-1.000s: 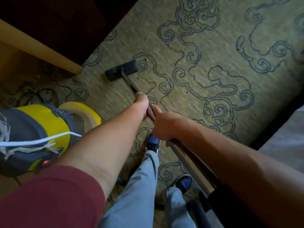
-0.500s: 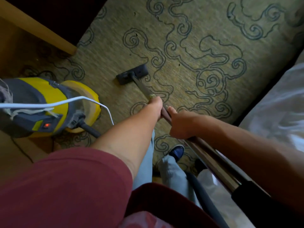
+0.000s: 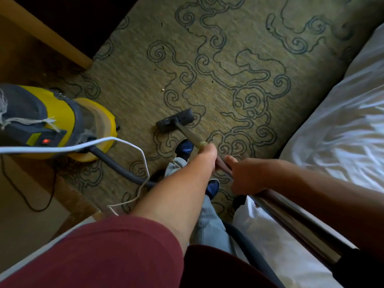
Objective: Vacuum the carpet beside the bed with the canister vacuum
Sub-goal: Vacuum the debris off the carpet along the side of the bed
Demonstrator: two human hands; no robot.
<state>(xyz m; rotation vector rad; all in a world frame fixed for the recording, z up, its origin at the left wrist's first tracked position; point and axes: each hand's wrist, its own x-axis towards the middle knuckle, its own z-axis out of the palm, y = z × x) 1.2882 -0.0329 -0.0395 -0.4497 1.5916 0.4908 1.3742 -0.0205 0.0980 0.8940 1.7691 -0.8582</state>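
Both hands clamp the wand point(image 3: 188, 133): left hand point(image 3: 207, 154) ahead, right hand point(image 3: 246, 176) behind. The nozzle point(image 3: 175, 120) has pulled back toward the feet, leaving crumbs at 12 o'clock on the carpet point(image 3: 228, 48); bed point(image 3: 342, 132) at 3.

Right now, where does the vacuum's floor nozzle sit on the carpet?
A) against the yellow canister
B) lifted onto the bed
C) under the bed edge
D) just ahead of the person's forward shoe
D: the floor nozzle lies flat on the patterned carpet just beyond the forward shoe, apart from the yellow canister and the bed.
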